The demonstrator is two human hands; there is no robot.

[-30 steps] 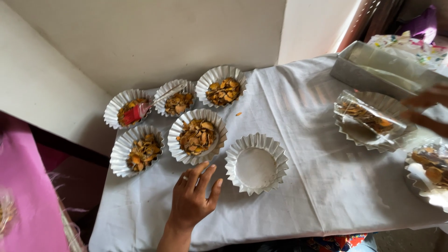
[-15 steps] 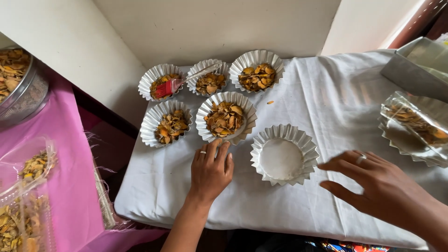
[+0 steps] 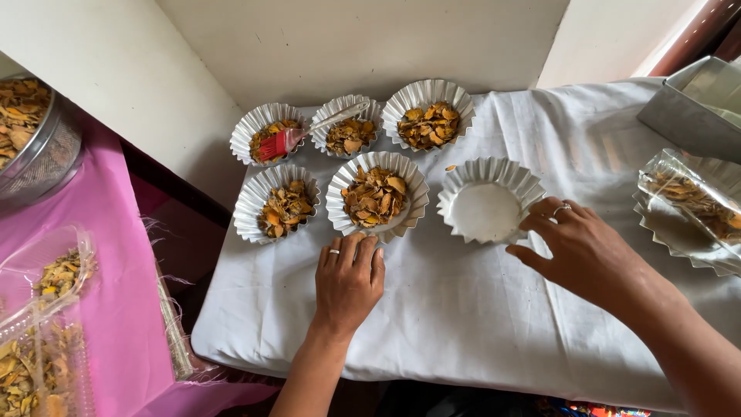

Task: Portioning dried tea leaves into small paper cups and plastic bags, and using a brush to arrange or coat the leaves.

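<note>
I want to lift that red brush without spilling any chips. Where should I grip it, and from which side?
Probably by the clear handle, coming from above. The red silicone brush rests with its head in the back-left fluted foil cup, while the handle slants up and right across the neighbouring foil cup, free of the chips.

Both forearms are bare, and each hand, left hand (image 3: 349,282) and right hand (image 3: 588,253), wears a ring.

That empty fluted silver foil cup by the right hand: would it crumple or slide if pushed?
The empty fluted silver foil cup looks thin and pleated, so probably light and easily dented. With nothing inside, it would likely slide on the white cloth under the right hand.
</note>
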